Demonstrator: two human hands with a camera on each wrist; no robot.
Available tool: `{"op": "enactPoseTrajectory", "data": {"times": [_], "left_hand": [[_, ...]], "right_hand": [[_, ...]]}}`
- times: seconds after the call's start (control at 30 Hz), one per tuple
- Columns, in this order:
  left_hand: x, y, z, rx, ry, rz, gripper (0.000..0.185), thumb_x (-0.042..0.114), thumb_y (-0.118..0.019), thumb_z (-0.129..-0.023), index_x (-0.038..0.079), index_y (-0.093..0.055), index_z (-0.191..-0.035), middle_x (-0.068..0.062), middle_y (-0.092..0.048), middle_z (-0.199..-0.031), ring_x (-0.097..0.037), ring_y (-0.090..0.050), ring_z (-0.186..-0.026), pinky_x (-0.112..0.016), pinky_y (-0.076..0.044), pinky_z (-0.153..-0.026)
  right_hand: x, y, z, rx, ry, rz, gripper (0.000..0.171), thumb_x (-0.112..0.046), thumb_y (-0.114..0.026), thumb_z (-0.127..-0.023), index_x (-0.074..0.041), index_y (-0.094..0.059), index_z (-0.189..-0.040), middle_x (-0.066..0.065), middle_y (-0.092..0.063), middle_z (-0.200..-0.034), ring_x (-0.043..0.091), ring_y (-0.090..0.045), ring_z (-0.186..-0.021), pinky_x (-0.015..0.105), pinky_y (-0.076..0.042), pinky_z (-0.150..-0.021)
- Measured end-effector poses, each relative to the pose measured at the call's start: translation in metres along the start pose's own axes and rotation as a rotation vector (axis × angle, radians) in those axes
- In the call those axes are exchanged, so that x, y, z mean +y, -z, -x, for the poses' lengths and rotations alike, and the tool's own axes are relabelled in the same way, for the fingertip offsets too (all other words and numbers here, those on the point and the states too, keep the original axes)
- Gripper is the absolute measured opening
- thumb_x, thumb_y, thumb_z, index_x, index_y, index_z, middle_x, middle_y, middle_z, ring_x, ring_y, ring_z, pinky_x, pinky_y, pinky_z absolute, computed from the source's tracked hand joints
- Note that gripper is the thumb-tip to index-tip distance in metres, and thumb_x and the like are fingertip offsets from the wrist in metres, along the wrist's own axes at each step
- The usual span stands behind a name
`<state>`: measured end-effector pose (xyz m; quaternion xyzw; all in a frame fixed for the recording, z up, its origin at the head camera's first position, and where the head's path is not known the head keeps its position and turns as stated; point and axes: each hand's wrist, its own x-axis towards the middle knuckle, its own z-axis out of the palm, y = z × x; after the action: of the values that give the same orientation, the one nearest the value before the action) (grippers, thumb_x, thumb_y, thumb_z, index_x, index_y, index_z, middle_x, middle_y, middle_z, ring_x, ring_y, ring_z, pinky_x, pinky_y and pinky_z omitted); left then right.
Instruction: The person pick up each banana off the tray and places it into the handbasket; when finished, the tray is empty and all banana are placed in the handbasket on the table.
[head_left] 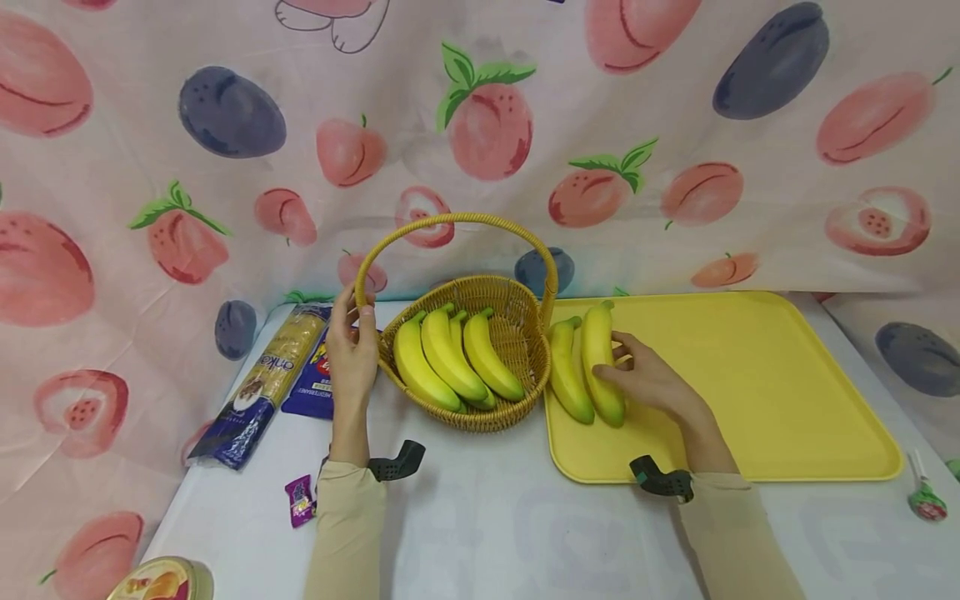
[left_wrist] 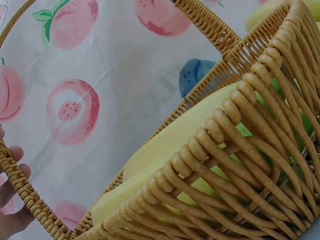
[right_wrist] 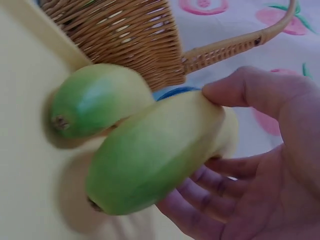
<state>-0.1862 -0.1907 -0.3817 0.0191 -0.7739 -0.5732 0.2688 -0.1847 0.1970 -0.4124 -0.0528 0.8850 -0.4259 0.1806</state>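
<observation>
A yellow wicker basket (head_left: 480, 422) with a tall arched handle (head_left: 459, 218) stands at mid-table, several bananas (head_left: 450, 354) lying side by side in its left half. My left hand (head_left: 352, 354) grips the lower left end of that handle; its fingertips show at the handle in the left wrist view. Over the yellow tray's left end, my right hand (head_left: 656, 375) holds a banana (head_left: 597, 367), thumb on one side and fingers on the other. A second banana (head_left: 567, 371) lies on the tray between it and the basket. In the right wrist view, the held banana (right_wrist: 150, 155) overlaps that one.
The yellow tray (head_left: 750, 383) covers the table's right side, a lollipop (head_left: 927, 502) beyond its near corner. Left of the basket lie a pasta packet (head_left: 270, 375) and a blue packet (head_left: 311, 392). Nearer are a purple candy (head_left: 300, 502) and a round tin (head_left: 161, 579). Fruit-print cloth hangs behind.
</observation>
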Motion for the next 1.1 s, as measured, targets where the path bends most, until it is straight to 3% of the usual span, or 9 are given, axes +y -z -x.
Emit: {"op": "enactPoseTrajectory", "data": {"times": [0.23, 0.47, 0.57, 0.77, 1.1], "left_hand": [[0.006, 0.001, 0.000, -0.013, 0.027, 0.007, 0.035, 0.016, -0.046, -0.099, 0.017, -0.050, -0.134, -0.012, -0.059, -0.121, -0.022, -0.054, -0.119, -0.028, -0.044, -0.086], [0.037, 0.003, 0.008, -0.030, 0.039, -0.007, 0.037, 0.008, -0.043, -0.098, 0.003, -0.046, -0.135, -0.022, -0.057, -0.123, -0.031, -0.052, -0.121, -0.023, -0.043, -0.086], [0.034, 0.002, 0.006, -0.030, 0.050, -0.001, 0.037, 0.008, -0.044, -0.099, 0.005, -0.047, -0.136, -0.021, -0.057, -0.123, -0.031, -0.052, -0.122, -0.027, -0.043, -0.088], [0.004, 0.000, -0.001, -0.010, 0.026, -0.006, 0.035, 0.019, -0.045, -0.100, 0.019, -0.049, -0.135, -0.012, -0.058, -0.121, -0.024, -0.053, -0.120, -0.034, -0.045, -0.091], [0.001, 0.000, 0.000, -0.003, 0.010, 0.010, 0.034, 0.021, -0.047, -0.099, 0.021, -0.051, -0.133, -0.007, -0.060, -0.119, -0.017, -0.055, -0.118, -0.036, -0.046, -0.091]], "right_hand": [[-0.011, 0.005, 0.008, -0.017, 0.106, -0.023, 0.078, -0.037, -0.061, -0.090, -0.005, -0.020, -0.148, 0.018, -0.046, -0.126, 0.031, -0.050, -0.112, 0.035, -0.045, -0.085], [-0.015, 0.006, 0.011, -0.030, 0.150, -0.015, 0.078, -0.037, -0.063, -0.089, -0.009, -0.022, -0.148, 0.017, -0.050, -0.125, 0.031, -0.049, -0.115, 0.038, -0.045, -0.086], [-0.016, 0.005, 0.012, -0.032, 0.167, -0.019, 0.079, -0.037, -0.064, -0.089, -0.012, -0.021, -0.149, 0.015, -0.050, -0.126, 0.030, -0.049, -0.115, 0.039, -0.046, -0.088], [-0.021, 0.006, 0.015, -0.034, 0.215, -0.040, 0.080, -0.036, -0.064, -0.089, -0.012, -0.018, -0.150, 0.015, -0.048, -0.128, 0.030, -0.047, -0.118, 0.049, -0.045, -0.095], [-0.032, 0.005, 0.022, -0.056, 0.288, -0.055, 0.079, -0.033, -0.065, -0.089, -0.017, -0.018, -0.150, 0.011, -0.047, -0.133, 0.029, -0.046, -0.121, 0.053, -0.043, -0.098]]}}
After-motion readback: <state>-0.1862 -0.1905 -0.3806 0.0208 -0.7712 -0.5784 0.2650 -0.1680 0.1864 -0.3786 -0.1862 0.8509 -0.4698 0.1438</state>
